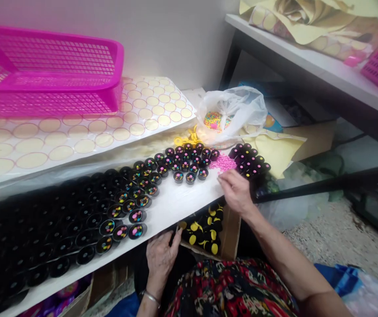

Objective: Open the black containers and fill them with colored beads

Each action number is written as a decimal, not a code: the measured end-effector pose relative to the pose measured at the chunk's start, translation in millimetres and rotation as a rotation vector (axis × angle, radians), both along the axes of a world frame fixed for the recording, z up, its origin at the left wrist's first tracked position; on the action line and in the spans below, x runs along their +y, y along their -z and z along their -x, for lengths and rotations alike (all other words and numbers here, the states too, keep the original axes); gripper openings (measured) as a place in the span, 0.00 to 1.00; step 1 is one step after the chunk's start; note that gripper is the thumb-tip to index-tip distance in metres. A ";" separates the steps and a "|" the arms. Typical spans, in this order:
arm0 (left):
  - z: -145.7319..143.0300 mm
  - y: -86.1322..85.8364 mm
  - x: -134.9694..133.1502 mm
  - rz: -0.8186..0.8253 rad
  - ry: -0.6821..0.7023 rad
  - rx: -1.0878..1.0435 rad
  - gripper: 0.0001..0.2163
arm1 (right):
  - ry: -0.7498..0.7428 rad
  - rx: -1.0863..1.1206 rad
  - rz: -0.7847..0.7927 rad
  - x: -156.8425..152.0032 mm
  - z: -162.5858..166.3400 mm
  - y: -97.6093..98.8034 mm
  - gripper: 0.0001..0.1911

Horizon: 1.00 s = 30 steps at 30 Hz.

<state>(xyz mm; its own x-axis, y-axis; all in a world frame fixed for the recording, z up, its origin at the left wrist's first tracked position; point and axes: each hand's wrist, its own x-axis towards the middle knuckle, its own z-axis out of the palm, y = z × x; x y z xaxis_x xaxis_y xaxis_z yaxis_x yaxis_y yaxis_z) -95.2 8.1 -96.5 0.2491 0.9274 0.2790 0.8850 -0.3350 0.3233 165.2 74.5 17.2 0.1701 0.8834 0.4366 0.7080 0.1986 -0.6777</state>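
Pieces of bright pink (224, 163), small and glossy, lie in a loose heap at the far right of the white board (172, 198), between two groups of black cups (142, 201). Which way single pieces point is too small to tell; the cups open upward, their long band slanting from lower left to upper right. The right hand (237, 190) is curled at the heap's near edge, fingertips bunched; whether they grip a piece, I cannot tell. The left hand (163, 254), fingers loosely extended, is at the board's near edge, beside a carton (231, 233) of black-and-yellow parts (194, 239)
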 end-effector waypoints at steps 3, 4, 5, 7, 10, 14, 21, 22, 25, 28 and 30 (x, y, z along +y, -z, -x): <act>-1.5 -2.6 -0.8 -0.017 -0.002 -0.013 0.16 | 0.025 -0.043 0.096 -13.1 10.1 20.4 0.06; -2.0 -3.5 -1.2 -0.022 -0.003 -0.018 0.16 | 0.047 -0.061 0.122 -11.3 12.1 24.3 0.06; -2.4 -4.3 -1.5 -0.025 -0.003 -0.022 0.15 | 0.064 -0.078 0.146 -7.3 13.7 26.4 0.06; -3.3 -5.5 -2.2 -0.032 -0.009 -0.021 0.15 | 0.078 -0.098 0.172 4.6 17.0 26.4 0.12; -4.2 -6.9 -2.9 -0.043 -0.010 -0.004 0.15 | 0.092 -0.082 0.165 22.8 23.6 23.0 0.16; -5.3 -10.0 -3.6 -0.050 -0.006 -0.009 0.16 | 0.086 -0.036 0.161 35.4 30.9 23.5 0.10; -5.3 -12.4 -4.1 -0.031 -0.015 -0.028 0.17 | 0.095 0.151 0.059 24.0 14.7 26.3 0.10; -5.1 -11.9 -4.1 -0.025 -0.015 -0.030 0.17 | 0.099 0.156 0.083 18.9 11.7 26.0 0.10; -4.8 -10.0 -4.2 0.007 -0.028 -0.035 0.16 | 0.071 0.119 0.165 4.0 8.6 25.9 0.09; -4.4 -8.2 -4.8 0.034 -0.034 -0.045 0.16 | 0.044 0.080 0.186 -2.0 14.0 29.2 0.09; -3.7 -6.9 -5.4 0.043 -0.031 -0.046 0.16 | 0.044 0.070 0.184 1.2 19.7 32.1 0.10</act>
<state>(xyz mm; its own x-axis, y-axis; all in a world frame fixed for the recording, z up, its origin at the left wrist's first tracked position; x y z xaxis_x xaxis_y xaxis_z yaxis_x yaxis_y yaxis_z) -91.5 2.8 -89.6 0.2082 0.9457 0.2496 0.8785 -0.2930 0.3773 145.5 75.7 -14.9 0.2349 0.9382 0.2542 0.6632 0.0365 -0.7476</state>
